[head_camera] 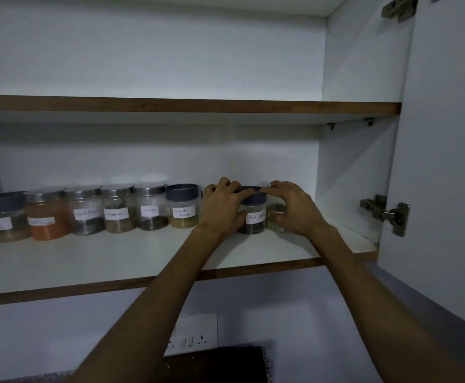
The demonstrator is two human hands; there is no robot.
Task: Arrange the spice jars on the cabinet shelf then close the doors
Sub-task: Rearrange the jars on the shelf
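lower shelf (142, 261) | black pepper jar (253, 214) between hands | left hand (221, 208), right hand (292, 208) gripping it

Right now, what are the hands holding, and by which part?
Both hands hold the Black Pepper jar: left hand and right hand each have fingers on its dark lid, palms along its sides. A jar behind the right hand is mostly hidden.

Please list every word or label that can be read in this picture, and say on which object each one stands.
"Black Pep…", cut off by a finger: jar with dark lid between left hand and right hand.
"Coriander Powder": dark-lidded jar.
"Cloves": steel-lidded jar.
"Black Pepper", faint: steel-lidded jar.
Too blurred to read: labels on the brown-spice jar, orange-powder jar and leftmost jar.
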